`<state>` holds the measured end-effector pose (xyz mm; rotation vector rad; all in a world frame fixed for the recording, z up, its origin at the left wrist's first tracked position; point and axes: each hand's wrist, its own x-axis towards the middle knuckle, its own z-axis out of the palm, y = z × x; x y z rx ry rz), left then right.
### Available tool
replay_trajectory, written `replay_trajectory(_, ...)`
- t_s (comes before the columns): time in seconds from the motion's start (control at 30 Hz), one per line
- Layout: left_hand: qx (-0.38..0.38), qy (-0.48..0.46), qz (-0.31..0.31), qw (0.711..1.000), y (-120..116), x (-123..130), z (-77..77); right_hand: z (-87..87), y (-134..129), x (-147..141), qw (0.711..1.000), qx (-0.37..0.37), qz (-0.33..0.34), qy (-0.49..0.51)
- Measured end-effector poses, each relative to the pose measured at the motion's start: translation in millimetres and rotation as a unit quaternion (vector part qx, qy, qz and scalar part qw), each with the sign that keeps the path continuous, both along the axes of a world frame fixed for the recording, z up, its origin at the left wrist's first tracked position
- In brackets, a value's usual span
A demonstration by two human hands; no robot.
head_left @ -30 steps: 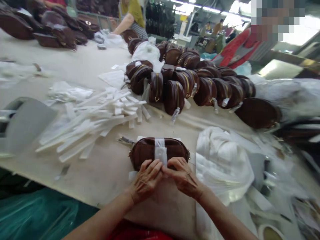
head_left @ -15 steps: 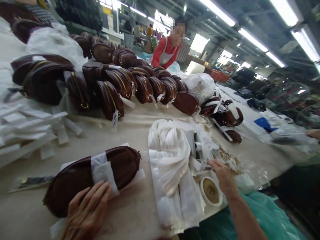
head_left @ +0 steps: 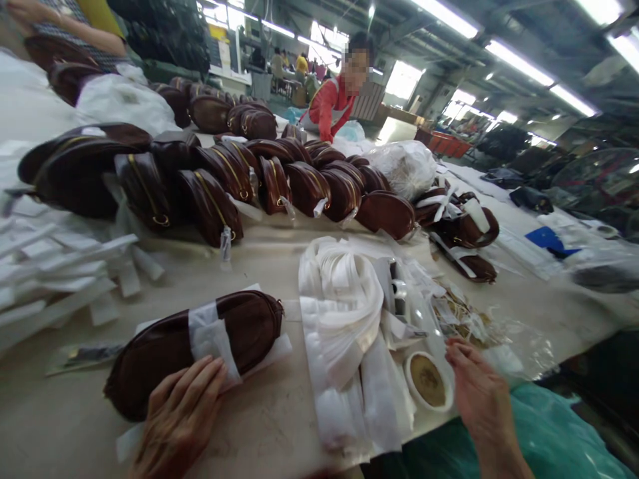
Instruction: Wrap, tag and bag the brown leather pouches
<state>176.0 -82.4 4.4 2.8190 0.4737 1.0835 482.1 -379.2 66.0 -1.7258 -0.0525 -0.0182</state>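
Note:
A dark brown bag lies on the table with a white paper band around its middle. My left hand presses on the near side of the bag, fingertips on the band's loose end. Beyond the roll of tape, on its right, my right hand is raised with thumb and fingers pinched together; what is between them, if anything, is too small to make out. A tape dispenser stands beside a pile of white strips.
Rows of brown bags with gold zippers cross the table behind. White paper strips are heaped at the left. A person in red leans over the far side. Green plastic hangs below the table's right edge.
My right hand has moved from beside the tape dispenser to the right and nearer to me. My left hand stays on the bag. The person in red has leaned lower, and another person's arm shows at top left.

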Motion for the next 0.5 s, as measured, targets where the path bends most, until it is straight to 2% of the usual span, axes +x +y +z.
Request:
replay_trajectory(0.07,0.004,-0.001,0.004,1.000,1,-1,-0.8,-11.1,-8,-15,0.998,-0.010,-0.008,0.065)
replay_trajectory(0.13,0.015,0.005,0.000,1.000,1,-2,-1.8,-22.7,-8,-23,0.992,-0.062,0.013,0.109)
replay_trajectory(0.23,0.010,0.007,-0.006,1.000,1,-3,-3.0,-31.4,0,-20,0.981,-0.168,0.030,0.093)
replay_trajectory(0.37,-0.013,-0.008,0.002,1.000,0,-2,-3.9,-25.0,-8,-8,0.963,-0.268,0.011,0.035)
replay_trajectory(0.43,-0.005,-0.011,0.003,1.000,-2,-2,-3.9,-21.9,-24,-5,0.930,-0.363,0.040,-0.028)
replay_trajectory(0.47,0.002,-0.006,0.001,1.000,-2,-3,-3.8,-21.6,-31,-2,0.901,-0.422,0.075,-0.073)
replay_trajectory(0.5,0.010,0.004,0.000,1.000,-3,-4,-3.7,-22.0,-36,1,0.876,-0.444,0.145,-0.119)
